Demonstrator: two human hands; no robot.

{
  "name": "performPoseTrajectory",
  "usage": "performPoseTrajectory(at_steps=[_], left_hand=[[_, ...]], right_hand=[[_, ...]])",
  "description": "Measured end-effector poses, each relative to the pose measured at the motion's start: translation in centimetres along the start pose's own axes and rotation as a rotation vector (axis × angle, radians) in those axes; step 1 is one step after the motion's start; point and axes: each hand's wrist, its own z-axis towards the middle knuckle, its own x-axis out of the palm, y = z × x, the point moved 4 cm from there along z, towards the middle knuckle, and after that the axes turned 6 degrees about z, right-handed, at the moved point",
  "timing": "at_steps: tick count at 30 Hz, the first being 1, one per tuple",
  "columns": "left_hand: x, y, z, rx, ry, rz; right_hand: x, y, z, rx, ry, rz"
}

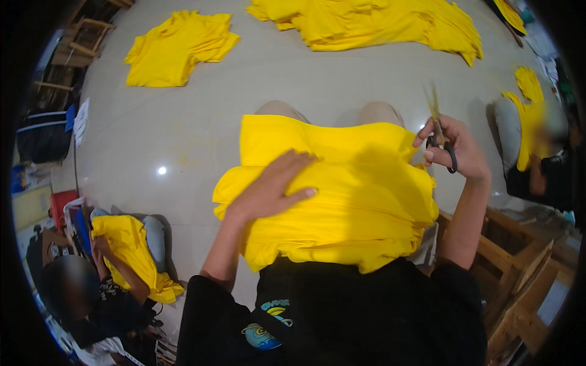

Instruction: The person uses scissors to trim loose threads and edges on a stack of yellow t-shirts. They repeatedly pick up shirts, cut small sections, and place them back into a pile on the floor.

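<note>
A yellow shirt [342, 183] lies folded in layers across my lap, its smooth upper part reaching over my knees. My left hand [278, 186] rests flat on the left side of the cloth, fingers stretched out and thumb apart. Beyond the cloth's right edge, my right hand [458, 149] grips a pair of scissors [436, 116] by their black handles. The blades point up and away from me, clear of the cloth, and look slightly blurred.
Several yellow shirts [366, 24] lie piled on the tiled floor ahead, with a smaller stack [177, 49] to the far left. A seated person [122, 268] at left and another [543, 146] at right handle yellow cloth. Wooden furniture [513, 256] stands at my right.
</note>
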Motion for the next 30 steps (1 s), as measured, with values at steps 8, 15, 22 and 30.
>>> performPoseTrajectory(at_steps=[8, 15, 22, 30], left_hand=[[-2.6, -0.8, -2.3, -0.146, -0.012, -0.155], [-7.8, 10.2, -0.7, -0.635, -0.605, 0.03], [-2.6, 14.8, 0.4, -0.746, -0.598, -0.205], [-3.2, 9.1, -1.0, -0.531, -0.916, -0.058]], right_hand=[[11.8, 4.8, 16.1, -0.163, 0.367, -0.272], [21.1, -4.6, 25.0, -0.133, 0.086, 0.291], [22.5, -9.3, 23.7, -0.126, -0.064, 0.085], [23.0, -7.2, 22.7, -0.187, 0.019, -0.06]])
